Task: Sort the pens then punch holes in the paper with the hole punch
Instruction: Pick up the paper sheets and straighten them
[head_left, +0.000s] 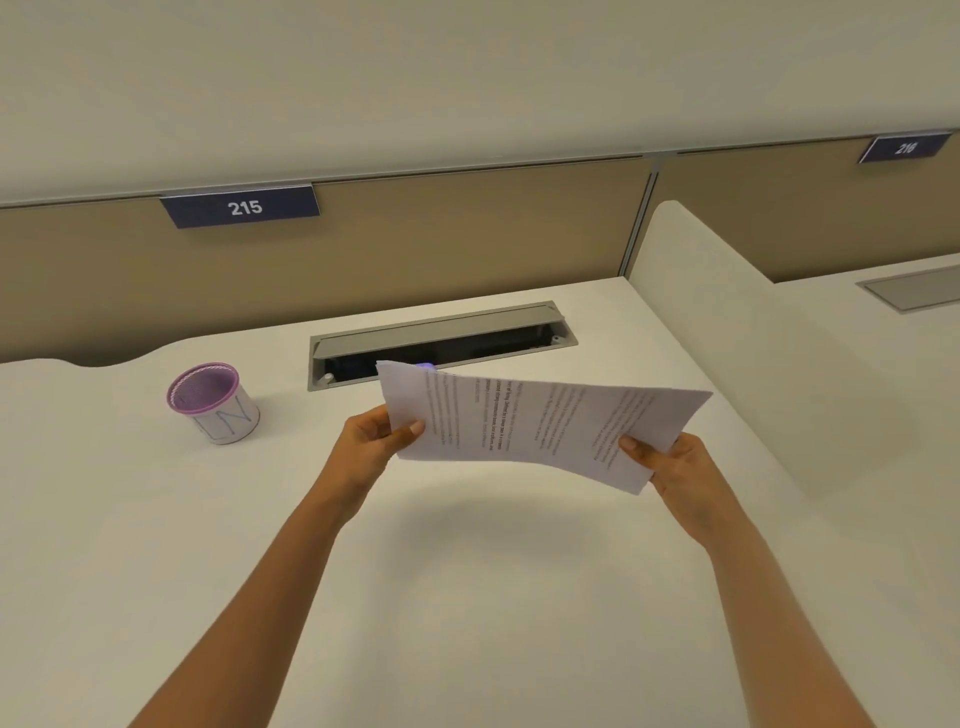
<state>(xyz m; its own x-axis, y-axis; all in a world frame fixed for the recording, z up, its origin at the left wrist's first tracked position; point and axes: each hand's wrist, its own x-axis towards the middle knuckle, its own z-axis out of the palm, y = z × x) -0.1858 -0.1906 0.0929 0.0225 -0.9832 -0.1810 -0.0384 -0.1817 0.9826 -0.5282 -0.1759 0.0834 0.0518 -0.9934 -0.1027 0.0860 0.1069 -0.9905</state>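
Note:
I hold a printed sheet of paper (535, 421) in the air above the white desk (467, 597), sagging a little in the middle. My left hand (371, 441) pinches its left edge and my right hand (670, 462) pinches its right corner. A purple mesh pen cup (213, 402) with a white label stands on the desk to the left; I cannot tell what is inside it. A small purple thing (426, 366) peeks over the paper's far edge; the rest of it is hidden. No pens show.
A grey cable tray with its lid raised (441, 332) is set into the desk behind the paper. A beige partition (415, 234) with a "215" sign stands at the back. A white divider (727, 338) borders the desk on the right.

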